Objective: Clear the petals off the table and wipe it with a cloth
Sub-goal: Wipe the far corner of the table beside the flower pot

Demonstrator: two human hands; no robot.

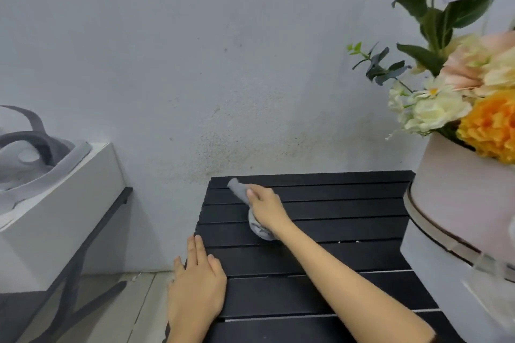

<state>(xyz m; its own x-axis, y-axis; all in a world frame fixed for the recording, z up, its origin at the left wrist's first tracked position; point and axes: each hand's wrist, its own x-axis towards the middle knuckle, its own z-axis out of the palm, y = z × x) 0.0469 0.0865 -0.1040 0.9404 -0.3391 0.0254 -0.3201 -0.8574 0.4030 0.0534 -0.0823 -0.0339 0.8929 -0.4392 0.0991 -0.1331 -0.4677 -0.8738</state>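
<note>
Right hand bunching the gray cloth against the far slats of the table, left hand flat beside its near edge; likely soft, light, best gripped mid-wad.

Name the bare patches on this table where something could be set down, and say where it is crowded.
Bare slats lie between the right hand holding the cloth and the flower box, also nearer, right of the left hand. Crowded: the right edge.

Flower box cut off right; cloth partly hidden, perhaps bunched
</note>
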